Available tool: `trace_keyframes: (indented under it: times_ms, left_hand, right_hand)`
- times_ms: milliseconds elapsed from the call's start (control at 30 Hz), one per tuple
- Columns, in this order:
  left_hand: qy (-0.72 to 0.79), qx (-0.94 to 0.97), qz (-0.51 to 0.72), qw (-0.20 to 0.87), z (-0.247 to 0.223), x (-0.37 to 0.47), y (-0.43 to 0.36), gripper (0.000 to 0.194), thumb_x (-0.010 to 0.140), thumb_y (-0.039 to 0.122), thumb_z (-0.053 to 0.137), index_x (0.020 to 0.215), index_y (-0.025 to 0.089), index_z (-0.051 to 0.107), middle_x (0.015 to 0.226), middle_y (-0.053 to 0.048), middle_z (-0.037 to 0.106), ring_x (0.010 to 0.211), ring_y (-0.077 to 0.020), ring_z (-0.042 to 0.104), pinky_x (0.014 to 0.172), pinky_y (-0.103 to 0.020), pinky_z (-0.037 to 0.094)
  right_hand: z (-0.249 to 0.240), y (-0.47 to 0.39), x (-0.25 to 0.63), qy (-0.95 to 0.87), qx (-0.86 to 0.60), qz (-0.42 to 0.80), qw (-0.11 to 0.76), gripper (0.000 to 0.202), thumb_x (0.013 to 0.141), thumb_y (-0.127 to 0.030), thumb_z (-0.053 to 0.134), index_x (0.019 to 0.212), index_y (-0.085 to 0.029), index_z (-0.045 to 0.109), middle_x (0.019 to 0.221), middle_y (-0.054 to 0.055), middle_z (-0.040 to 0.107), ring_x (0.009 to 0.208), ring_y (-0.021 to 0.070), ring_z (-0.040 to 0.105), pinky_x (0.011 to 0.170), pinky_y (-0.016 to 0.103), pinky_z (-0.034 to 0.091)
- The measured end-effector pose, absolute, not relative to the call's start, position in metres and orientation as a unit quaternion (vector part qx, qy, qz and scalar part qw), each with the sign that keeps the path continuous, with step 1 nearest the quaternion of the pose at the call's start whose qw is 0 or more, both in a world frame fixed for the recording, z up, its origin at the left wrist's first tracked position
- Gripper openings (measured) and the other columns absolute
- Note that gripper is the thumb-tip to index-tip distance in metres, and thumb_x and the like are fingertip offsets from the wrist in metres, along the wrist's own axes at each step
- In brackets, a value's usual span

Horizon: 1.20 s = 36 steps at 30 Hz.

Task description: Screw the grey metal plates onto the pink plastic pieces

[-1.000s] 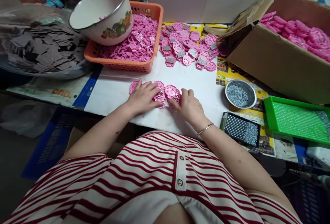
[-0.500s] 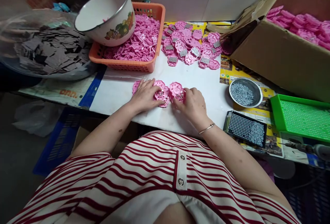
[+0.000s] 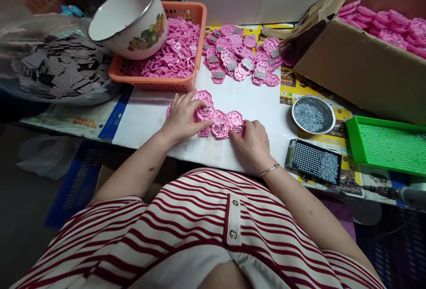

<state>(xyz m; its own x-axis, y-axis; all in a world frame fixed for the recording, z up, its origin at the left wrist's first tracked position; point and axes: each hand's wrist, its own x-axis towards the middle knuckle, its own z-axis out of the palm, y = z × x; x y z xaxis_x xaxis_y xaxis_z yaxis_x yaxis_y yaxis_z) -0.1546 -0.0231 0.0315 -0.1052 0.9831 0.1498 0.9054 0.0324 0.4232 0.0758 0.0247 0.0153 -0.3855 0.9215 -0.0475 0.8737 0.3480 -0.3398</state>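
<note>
Several pink plastic casings lie face up in a cluster on the white board [image 3: 146,124]. My left hand [image 3: 180,119] is closed on the left end of the cluster, with thumb and fingers on a pink plastic casing [image 3: 204,100]. Part of that group is hidden under the palm. A middle casing [image 3: 219,122] lies between both hands, small shiny metal parts in its lower half. At the cluster's right edge, my right hand [image 3: 254,144] grips another casing [image 3: 234,120] between thumb and fingers. It too shows shiny metal bits.
Behind stands an orange basket [image 3: 202,36] of small pink parts, with an enamel bowl [image 3: 146,36] on it. Pink casings with grey plates [image 3: 238,56] lie beyond. To the right are a metal bowl of screws [image 3: 311,116], a black tray [image 3: 304,160], a green tray [image 3: 362,156] and a cardboard box [image 3: 359,67].
The casings between the hands have spread into a row, with the middle one now fully visible. My right hand has shifted slightly right and nearer the body; the left casing sits farther back.
</note>
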Motion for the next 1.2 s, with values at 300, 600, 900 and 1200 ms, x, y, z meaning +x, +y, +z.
trace_keyframes:
  times_ms: [300,600,900,1200]
  left_hand:
    - [0.658,0.718,0.188,0.124,0.041,-0.102,-0.01,0.056,0.077,0.057,0.072,0.118,0.02,0.064,0.152,-0.019,0.043,0.142,-0.033,0.039,0.119,-0.057,0.02]
    - [0.593,0.79,0.103,0.115,0.016,-0.01,0.008,0.062,0.084,0.058,0.062,0.128,0.015,0.061,0.152,-0.023,0.042,0.143,-0.0377,0.037,0.12,-0.065,0.01]
    - [0.721,0.653,0.232,-0.002,0.017,-0.11,-0.045,0.051,0.092,0.051,0.056,0.134,0.021,0.056,0.149,-0.013,0.05,0.14,-0.0305,0.042,0.122,-0.057,0.012]
    - [0.877,0.412,0.242,0.049,-0.017,-0.191,-0.07,0.089,0.076,0.058,0.069,0.147,0.014,0.039,0.144,-0.019,0.053,0.132,-0.0386,0.049,0.111,-0.053,0.037]
  right_hand:
    - [0.02,0.049,0.097,-0.753,-0.575,0.253,0.195,0.064,0.091,-0.064,0.038,0.118,-0.012,0.063,0.1,0.015,0.069,0.089,0.0239,0.064,0.084,0.04,0.051]
    - [0.014,0.065,0.137,-0.704,-0.615,0.253,0.248,0.053,0.083,-0.053,0.053,0.111,-0.01,0.067,0.097,0.014,0.07,0.075,0.0208,0.062,0.08,0.043,0.052]
    - [0.032,0.048,0.074,-0.862,-0.45,0.155,0.173,0.04,0.09,-0.037,0.051,0.121,-0.013,0.06,0.104,0.016,0.066,0.092,0.0268,0.06,0.086,0.043,0.048]
    - [0.028,0.026,0.018,-0.917,-0.39,0.068,0.048,0.053,0.09,-0.049,0.05,0.12,-0.006,0.053,0.108,0.023,0.059,0.101,0.0347,0.054,0.086,0.043,0.044]
